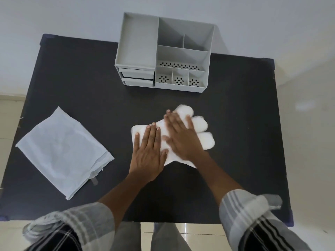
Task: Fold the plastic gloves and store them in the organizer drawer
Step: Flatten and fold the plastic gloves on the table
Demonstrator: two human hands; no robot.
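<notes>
A white plastic glove (201, 127) lies flat in the middle of the black table (72, 69), its fingers pointing to the right. My left hand (147, 151) presses flat on the glove's cuff end. My right hand (183, 136) lies flat over the glove's palm and is blurred by motion. Both hands have fingers spread and grip nothing. At the back of the table stands the grey organizer (163, 53), with two shut drawers (137, 77) at its lower left.
A flat, translucent white plastic bag (63, 151) lies on the left side of the table. The organizer has several open compartments on top. A pale wall stands behind the table and light floor tiles show at the front edge.
</notes>
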